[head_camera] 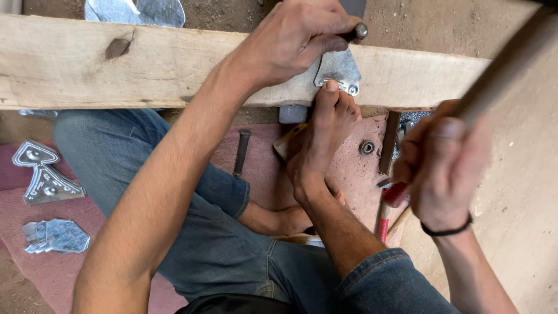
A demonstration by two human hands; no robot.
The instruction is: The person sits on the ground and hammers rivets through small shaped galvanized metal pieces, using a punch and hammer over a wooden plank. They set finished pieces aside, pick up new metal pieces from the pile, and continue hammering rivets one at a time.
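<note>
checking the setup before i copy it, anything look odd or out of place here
One thing stands out: the small metal sheet piece on the wooden plank is pinned by a bare foot, toes beside the punch in the left hand, while the right hand holds a raised hammer.

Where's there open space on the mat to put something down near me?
Bare mat shows at lower left, below the stacked metal pieces and beside the jeans-clad leg. Crowded: around the foot, with punch, ring and tools under the right hand.
</note>
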